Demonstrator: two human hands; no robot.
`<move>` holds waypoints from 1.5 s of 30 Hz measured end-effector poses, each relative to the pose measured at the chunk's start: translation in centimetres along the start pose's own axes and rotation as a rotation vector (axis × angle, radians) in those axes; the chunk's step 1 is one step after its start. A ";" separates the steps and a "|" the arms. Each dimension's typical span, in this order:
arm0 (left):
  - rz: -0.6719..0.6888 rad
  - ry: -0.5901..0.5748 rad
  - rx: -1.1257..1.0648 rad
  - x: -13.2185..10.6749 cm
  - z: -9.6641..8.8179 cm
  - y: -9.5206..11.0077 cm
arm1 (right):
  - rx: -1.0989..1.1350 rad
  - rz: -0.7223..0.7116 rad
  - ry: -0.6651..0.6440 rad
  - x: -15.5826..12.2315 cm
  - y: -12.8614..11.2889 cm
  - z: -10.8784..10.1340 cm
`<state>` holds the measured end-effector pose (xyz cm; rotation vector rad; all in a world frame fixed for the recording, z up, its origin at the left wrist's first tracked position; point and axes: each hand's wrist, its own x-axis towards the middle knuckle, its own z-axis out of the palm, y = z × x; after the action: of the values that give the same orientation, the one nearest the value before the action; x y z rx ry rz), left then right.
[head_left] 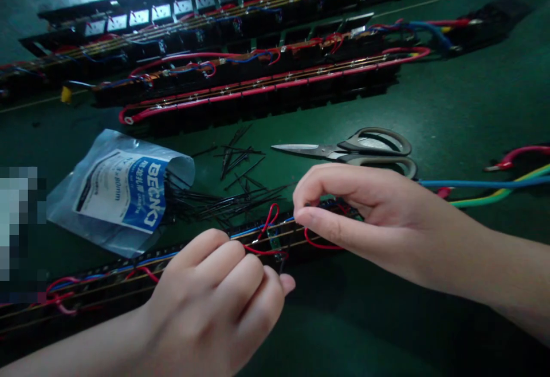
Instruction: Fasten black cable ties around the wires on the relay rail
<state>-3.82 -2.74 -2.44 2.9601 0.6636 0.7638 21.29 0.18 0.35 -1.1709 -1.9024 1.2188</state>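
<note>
Wire loop (263, 231) could pull loose if our curled left hand (221, 302) or pinching right hand (365, 216), contents unclear to us, tugs.

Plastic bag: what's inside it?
Thin black ties show at the open right end of the bag, spilling onto the table. The printed label covers much of its front, so how many lie deeper inside cannot be seen.
</note>
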 end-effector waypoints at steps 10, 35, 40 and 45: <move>-0.443 -0.075 -0.433 0.6 -1.2 -1.0 | -0.065 -0.019 -0.031 2.4 2.3 -0.5; -0.171 -0.222 -0.184 0.9 -1.3 -1.1 | -0.271 -0.171 -0.318 2.2 2.4 0.1; -0.062 -0.310 -0.022 1.1 -1.2 -0.8 | -0.269 -0.179 -0.292 2.2 2.4 0.2; -0.029 -0.291 0.044 1.2 -0.9 -0.7 | -0.280 -0.189 -0.280 2.2 2.6 0.2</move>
<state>-3.55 -1.71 -1.18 3.0044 0.7065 0.3094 21.07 2.53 -2.05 -0.9650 -2.3960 1.0835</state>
